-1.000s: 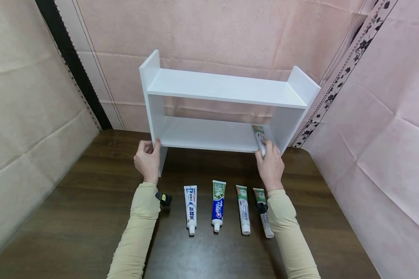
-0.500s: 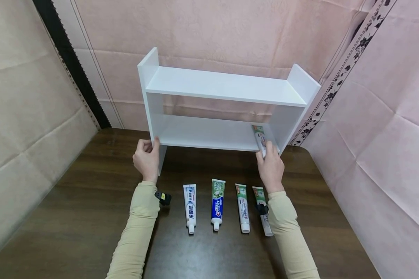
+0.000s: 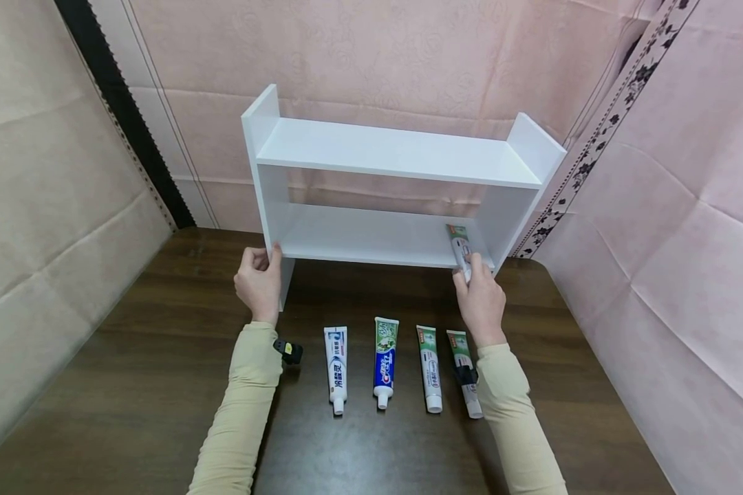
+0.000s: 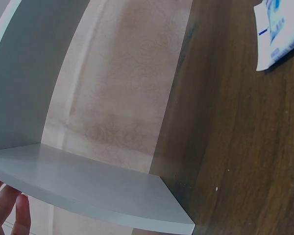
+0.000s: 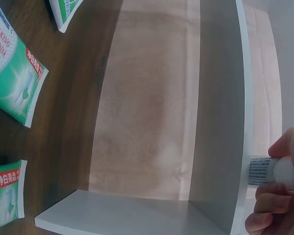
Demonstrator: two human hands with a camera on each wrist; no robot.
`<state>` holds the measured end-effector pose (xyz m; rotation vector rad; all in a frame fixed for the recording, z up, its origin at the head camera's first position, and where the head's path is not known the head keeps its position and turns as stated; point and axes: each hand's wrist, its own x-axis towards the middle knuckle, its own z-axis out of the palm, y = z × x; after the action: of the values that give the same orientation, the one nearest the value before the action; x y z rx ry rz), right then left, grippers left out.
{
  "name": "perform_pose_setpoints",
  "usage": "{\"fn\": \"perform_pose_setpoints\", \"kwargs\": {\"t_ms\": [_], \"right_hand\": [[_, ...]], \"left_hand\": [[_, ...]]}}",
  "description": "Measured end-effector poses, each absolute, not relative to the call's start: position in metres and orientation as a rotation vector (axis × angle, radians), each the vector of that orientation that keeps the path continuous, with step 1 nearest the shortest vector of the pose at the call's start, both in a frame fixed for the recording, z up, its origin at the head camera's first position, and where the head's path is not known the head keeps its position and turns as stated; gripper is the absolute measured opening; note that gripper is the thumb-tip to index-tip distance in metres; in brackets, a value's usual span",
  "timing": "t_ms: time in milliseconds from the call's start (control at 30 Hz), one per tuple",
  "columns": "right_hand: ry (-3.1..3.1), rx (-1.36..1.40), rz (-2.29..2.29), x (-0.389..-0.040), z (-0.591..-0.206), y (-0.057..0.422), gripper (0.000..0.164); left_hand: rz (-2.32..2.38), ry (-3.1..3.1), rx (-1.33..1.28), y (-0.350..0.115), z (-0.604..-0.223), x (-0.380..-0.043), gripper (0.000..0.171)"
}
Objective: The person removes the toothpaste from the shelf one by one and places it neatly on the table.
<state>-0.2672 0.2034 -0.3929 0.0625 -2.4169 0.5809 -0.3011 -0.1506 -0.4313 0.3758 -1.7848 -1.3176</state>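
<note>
My right hand [image 3: 484, 306] pinches the cap end of a green-and-white toothpaste tube [image 3: 460, 242]. That tube lies at the right end of the lower board of a white two-tier shelf [image 3: 371, 237]; in the right wrist view its white cap [image 5: 284, 172] sits between thumb and fingers. At the shelf's left side panel, my left hand [image 3: 260, 285] grips the front edge, thumb on the edge and fingers curled outside. The left wrist view shows only some fingertips [image 4: 22, 213] by the panel.
On the brown table [image 3: 161, 385] before the shelf lie a white-and-blue toothpaste tube [image 3: 337, 368], a green-and-blue one [image 3: 385, 361] and two green-and-white ones [image 3: 430, 368], the rightmost partly behind the right wrist camera. Pink cloth walls [image 3: 378, 55] surround the table.
The tube on the lower board has slid slightly toward the front with my right hand. My left hand stays on the side panel.
</note>
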Motion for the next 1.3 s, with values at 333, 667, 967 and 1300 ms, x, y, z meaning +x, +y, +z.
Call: {"fn": "perform_pose_setpoints", "kwargs": {"t_ms": [333, 667, 967, 1300], "right_hand": [[-2.422, 0.081, 0.582, -0.259, -0.392, 0.204, 0.027], [-2.453, 0.071, 0.551, -0.247, -0.393, 0.207, 0.029], [-2.434, 0.11, 0.542, -0.238, -0.397, 0.211, 0.029], [-2.444, 0.129, 0.545, -0.229, -0.401, 0.213, 0.029]], "left_hand": [[-1.32, -1.791, 0.379, -0.151, -0.432, -0.3, 0.04], [-1.306, -1.795, 0.387, -0.151, -0.43, -0.301, 0.039], [-1.308, -1.796, 0.385, -0.15, -0.432, -0.302, 0.039], [-1.303, -1.8, 0.374, -0.151, -0.432, -0.301, 0.04]]}}
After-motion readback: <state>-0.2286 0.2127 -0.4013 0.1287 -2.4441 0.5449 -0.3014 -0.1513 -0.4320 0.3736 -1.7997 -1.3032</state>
